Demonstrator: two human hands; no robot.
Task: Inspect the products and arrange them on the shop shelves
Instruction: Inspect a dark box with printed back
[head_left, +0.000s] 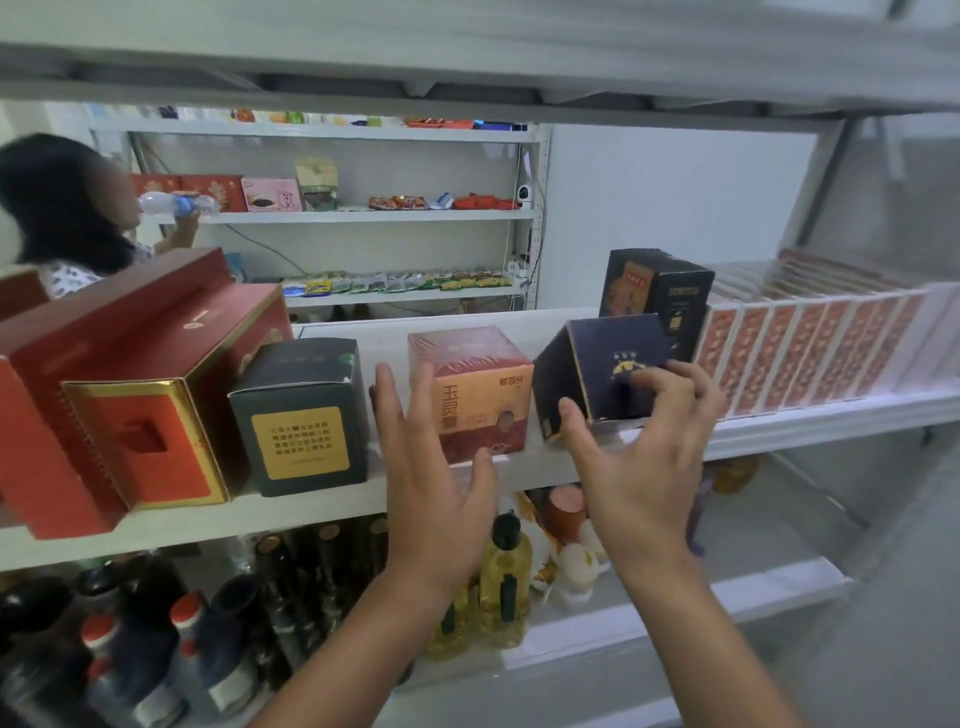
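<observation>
head view, the only one: gripping a navy box (602, 374) in the right hand (639, 447), thumb at its lower left corner and fingers curled over the front face, so a grip closed round the box. held tilted, with a lower corner near the front edge of the white shelf (311, 512), between a red and orange box (470, 395) on the left and a tall dark box (654, 291) standing behind on the right; cannot tell whether resting on the shelf board or just above it. keeping the left hand (431, 467) flat and spread, grip wide and empty, in front of the left side of the red and orange box and beside a dark green box (301, 415); contact with either unclear. further right, a tidy row of red-patterned white boxes (810, 348); far left, large red gift boxes (145, 374); below, bottles (504, 577) on the lower shelf. judged as the placing step, with the setting down not yet done. next, probably: level the navy box, turn its front face outward, seat it flat in the gap, square it with its neighbours without knocking the tall dark box, then let go.
</observation>
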